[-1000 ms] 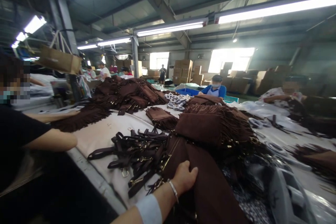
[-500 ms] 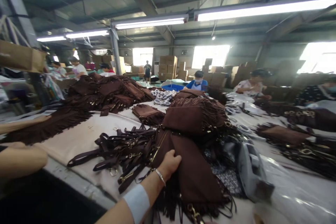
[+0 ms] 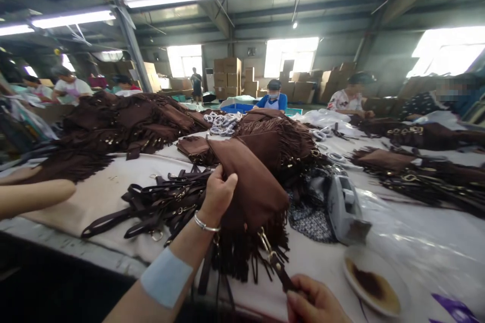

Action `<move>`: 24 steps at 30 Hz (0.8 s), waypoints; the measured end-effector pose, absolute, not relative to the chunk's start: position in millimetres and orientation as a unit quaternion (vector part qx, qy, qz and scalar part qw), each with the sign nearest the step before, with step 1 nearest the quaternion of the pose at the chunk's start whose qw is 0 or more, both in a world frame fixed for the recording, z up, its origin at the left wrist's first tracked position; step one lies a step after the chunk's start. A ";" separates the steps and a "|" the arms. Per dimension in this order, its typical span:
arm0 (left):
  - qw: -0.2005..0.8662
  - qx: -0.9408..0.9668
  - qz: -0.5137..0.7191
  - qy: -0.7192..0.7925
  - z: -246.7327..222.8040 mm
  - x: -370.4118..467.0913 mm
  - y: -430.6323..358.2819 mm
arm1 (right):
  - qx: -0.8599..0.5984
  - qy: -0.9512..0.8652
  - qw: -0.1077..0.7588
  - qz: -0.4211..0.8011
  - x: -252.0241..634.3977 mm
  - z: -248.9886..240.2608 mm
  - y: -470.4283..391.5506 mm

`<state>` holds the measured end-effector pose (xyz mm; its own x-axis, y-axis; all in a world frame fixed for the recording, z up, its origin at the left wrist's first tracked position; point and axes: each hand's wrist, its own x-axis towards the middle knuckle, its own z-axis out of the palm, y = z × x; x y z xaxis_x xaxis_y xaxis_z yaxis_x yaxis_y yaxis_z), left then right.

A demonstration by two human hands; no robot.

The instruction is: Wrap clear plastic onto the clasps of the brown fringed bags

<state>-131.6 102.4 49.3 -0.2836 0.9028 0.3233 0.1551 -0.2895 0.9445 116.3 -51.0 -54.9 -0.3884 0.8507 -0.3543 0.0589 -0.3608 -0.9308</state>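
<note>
My left hand (image 3: pixel 219 193) grips the upper edge of a brown suede fringed bag (image 3: pixel 254 189) and holds it lifted off the table. A silver bracelet sits on that wrist and a pale patch on the forearm. At the bottom edge my right hand (image 3: pixel 315 304) pinches the dark strap end (image 3: pixel 281 268) that hangs from the bag's brass clasp. A tangle of dark brown straps with metal rings (image 3: pixel 162 202) lies just left of the bag.
Piles of the same brown fringed bags (image 3: pixel 125 121) cover the white-clothed table (image 3: pixel 113 189). An iron (image 3: pixel 343 207) and a small stained dish (image 3: pixel 373 282) sit to the right. A co-worker's arm (image 3: pixel 34 197) reaches in from the left; other people work at the far side.
My left hand has lifted the bag up from the pile, where it lay flat before. My right hand has come into view and taken the strap end. The view has shifted right.
</note>
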 end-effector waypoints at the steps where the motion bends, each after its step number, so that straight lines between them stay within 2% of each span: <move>1: 0.275 0.514 0.617 0.529 55.2 -131.5 113.7 | -0.475 -0.481 0.302 0.672 114.0 -48.2 -46.4; 3: 0.226 0.497 0.590 0.594 61.0 -131.4 138.4 | -0.474 -0.462 0.331 0.673 106.4 -38.5 -34.8; 7: 0.210 0.478 0.541 0.659 51.9 -137.8 166.3 | -0.470 -0.409 0.347 0.701 87.7 -37.6 -14.8; 13: 0.195 0.509 0.497 0.675 12.7 -134.1 96.4 | -0.494 -0.333 0.342 0.727 80.5 -47.9 -20.4; 15: 0.376 0.535 0.391 0.648 -3.9 -119.3 60.4 | -0.487 -0.324 0.359 0.727 81.4 -45.9 -23.6; 17: 0.573 0.467 0.284 0.611 -19.3 -100.4 34.0 | -0.471 -0.329 0.371 0.730 80.0 -42.9 -24.0; 19: 0.702 0.358 0.293 0.542 -31.0 -81.4 23.3 | -0.457 -0.345 0.372 0.731 75.3 -41.2 -23.3; 21: 0.747 0.237 0.374 0.496 -38.0 -65.2 26.3 | -0.460 -0.369 0.354 0.726 69.9 -41.7 -24.5; 24: 0.732 0.132 0.466 0.479 -42.9 -48.9 39.1 | -0.494 -0.423 0.299 0.698 71.8 -44.3 -32.3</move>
<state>-48.9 39.1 -42.9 0.1064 0.8089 -0.5782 -0.5561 0.5305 0.6398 71.8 -32.3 -44.3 -0.3332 0.8354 -0.4372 0.0003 -0.4636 -0.8860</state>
